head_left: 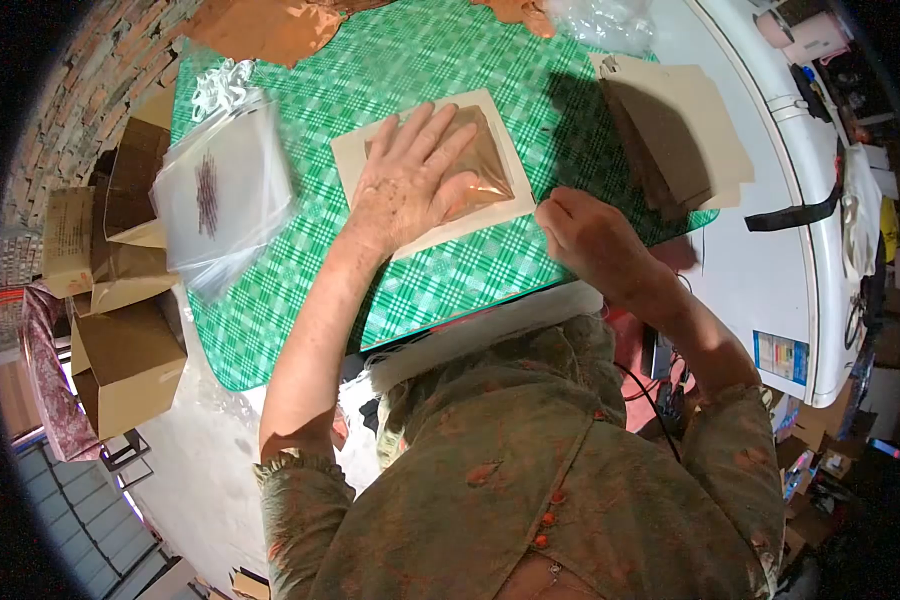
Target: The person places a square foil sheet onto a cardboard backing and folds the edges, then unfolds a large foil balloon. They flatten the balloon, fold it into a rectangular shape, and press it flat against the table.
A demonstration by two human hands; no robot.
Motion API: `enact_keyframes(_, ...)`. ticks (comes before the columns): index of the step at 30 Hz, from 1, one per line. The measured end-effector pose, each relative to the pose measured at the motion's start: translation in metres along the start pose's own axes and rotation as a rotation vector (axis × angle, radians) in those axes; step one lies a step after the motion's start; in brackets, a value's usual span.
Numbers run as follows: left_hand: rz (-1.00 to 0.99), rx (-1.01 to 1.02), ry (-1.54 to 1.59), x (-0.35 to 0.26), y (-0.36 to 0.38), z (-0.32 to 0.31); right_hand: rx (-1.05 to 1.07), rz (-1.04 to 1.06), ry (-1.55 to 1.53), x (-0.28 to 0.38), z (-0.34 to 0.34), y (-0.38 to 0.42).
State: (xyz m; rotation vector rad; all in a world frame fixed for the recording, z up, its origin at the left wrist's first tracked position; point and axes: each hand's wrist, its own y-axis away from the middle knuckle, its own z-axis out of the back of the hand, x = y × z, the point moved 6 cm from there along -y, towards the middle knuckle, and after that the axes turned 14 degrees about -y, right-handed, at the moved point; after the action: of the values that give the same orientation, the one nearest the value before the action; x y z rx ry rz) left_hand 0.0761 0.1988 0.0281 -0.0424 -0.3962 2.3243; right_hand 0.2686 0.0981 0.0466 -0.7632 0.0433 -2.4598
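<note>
My left hand (pixel 410 180) lies flat with fingers spread, pressing on a shiny copper-brown packet (pixel 490 170). The packet rests on a beige card (pixel 345 150) on the green checked tablecloth (pixel 420 290), and part of it is hidden under the palm. Close to the card's right corner is my right hand (pixel 592 240), its fingers curled closed just above the table edge. Whatever those fingers may hold is hidden.
A pile of clear plastic bags (pixel 250 170) and a bundle of white strings (pixel 220 88) lie on the left. Stacked beige cards (pixel 685 120) sit at the right. Open cardboard boxes (pixel 135 355) stand beyond the table's left edge, with a white appliance (pixel 760 270) on the right.
</note>
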Motion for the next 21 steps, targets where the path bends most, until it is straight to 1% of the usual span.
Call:
enact_keyframes(6,-0.001,0.017,-0.021,-0.001,-0.001,0.0,0.041,-0.097,0.052,-0.008,-0.009,-0.002)
enact_keyframes(9,-0.002,0.027,-0.021,0.001,-0.001,-0.002,-0.113,0.023,-0.103,0.011,-0.009,0.012)
enact_keyframes(11,-0.004,0.032,-0.02,0.0,0.0,-0.003,0.167,0.096,-0.133,0.042,-0.02,0.02)
enact_keyframes(13,-0.008,0.03,-0.027,0.001,0.0,-0.005,0.181,0.256,-0.203,0.081,-0.017,0.025)
enact_keyframes(14,-0.007,0.03,-0.031,0.0,0.0,-0.004,0.054,0.38,-0.261,0.101,-0.011,0.026)
enact_keyframes(15,-0.008,0.03,-0.037,0.0,0.0,-0.004,0.128,0.409,-0.335,0.112,-0.015,0.027)
enact_keyframes(16,-0.009,0.029,-0.043,0.0,-0.001,-0.003,0.156,0.442,-0.451,0.127,-0.007,0.023)
enact_keyframes(17,-0.017,0.018,-0.039,-0.001,-0.001,-0.002,0.128,0.508,-0.614,0.138,-0.012,0.025)
enact_keyframes(19,-0.03,-0.006,-0.036,0.0,0.0,-0.002,0.213,0.535,-0.967,0.161,-0.003,0.02)
enact_keyframes(21,-0.028,0.0,-0.023,0.001,0.0,-0.003,0.473,0.291,-1.422,0.16,0.012,0.023)
